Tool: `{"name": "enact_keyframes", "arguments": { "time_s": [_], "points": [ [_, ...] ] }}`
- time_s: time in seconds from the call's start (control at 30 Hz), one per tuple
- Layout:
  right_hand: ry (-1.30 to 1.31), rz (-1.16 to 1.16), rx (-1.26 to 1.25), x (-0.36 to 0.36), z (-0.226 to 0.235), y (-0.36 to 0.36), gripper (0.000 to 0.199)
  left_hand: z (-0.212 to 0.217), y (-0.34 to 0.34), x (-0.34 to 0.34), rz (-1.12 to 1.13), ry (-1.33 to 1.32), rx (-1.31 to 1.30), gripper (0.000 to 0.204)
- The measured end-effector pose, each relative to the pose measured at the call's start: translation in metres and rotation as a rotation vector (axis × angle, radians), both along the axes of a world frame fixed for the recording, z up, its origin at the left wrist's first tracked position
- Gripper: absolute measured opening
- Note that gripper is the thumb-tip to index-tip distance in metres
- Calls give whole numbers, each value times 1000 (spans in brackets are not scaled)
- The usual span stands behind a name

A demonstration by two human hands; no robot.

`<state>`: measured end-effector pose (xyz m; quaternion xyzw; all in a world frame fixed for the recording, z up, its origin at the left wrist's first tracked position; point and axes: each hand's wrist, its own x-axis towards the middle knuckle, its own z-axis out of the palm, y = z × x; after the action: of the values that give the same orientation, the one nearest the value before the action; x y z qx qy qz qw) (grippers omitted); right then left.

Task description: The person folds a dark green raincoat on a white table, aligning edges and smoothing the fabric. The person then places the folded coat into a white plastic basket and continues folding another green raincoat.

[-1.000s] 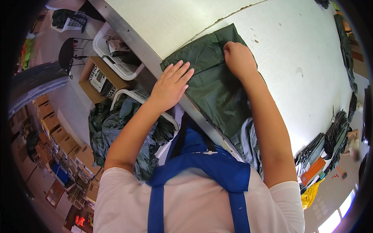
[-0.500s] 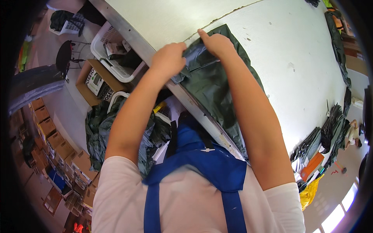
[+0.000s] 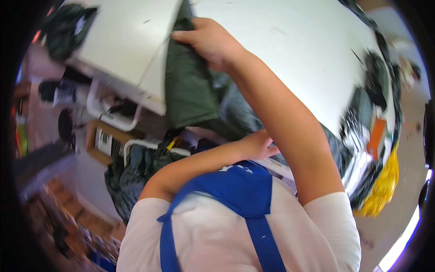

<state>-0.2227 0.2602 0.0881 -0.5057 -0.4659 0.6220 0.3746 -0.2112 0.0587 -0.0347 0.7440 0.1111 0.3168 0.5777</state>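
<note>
A dark green waterproof garment (image 3: 188, 90) is raised off the white table, its near part hanging over the table's front edge. At its upper end my right hand (image 3: 213, 43) is closed on the fabric, thumb across the edge. My left hand (image 3: 256, 144) is low, close to my bib and beside the garment's lower folds. My right forearm passes in front of its fingers, so their grip cannot be made out. Whether the garment is a jacket or trousers is unclear.
The white table (image 3: 290, 50) has a seam and a hard front edge. Below it on the left are a white basket (image 3: 93, 102), a cardboard box (image 3: 97, 149) and a heap of dark garments (image 3: 136, 181). Dark bundles and a yellow garment (image 3: 383, 186) are at the right.
My right hand has lifted the garment's upper end off the table and swung it left. My left hand has let go up there and come down towards my body. The view has turned.
</note>
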Motion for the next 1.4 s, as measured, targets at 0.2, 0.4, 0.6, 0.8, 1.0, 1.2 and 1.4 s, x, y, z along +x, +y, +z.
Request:
{"name": "enact_keyframes", "arguments": {
  "time_s": [0.2,0.4,0.6,0.8,1.0,1.2,1.4],
  "points": [
    [579,-189,219,223,118,-150,22,-27,-14,74,630,168,112,43],
    [162,-803,172,449,49,-389,40,-43,-17,94,624,417,221,44],
    [200,-970,-291,509,-130,-533,32,-50,-18,102,573,520,328,44],
    [413,-969,-84,484,-81,-531,27,-57,-24,99,494,623,436,46],
    [-282,-1145,-273,477,-119,-550,25,-73,-25,93,369,690,454,47],
    [-12,-1212,-152,486,-132,-557,24,-34,-76,52,63,1049,717,43],
    [-693,-1115,-162,488,-123,-556,31,20,-60,34,543,555,829,53]
  ]
}}
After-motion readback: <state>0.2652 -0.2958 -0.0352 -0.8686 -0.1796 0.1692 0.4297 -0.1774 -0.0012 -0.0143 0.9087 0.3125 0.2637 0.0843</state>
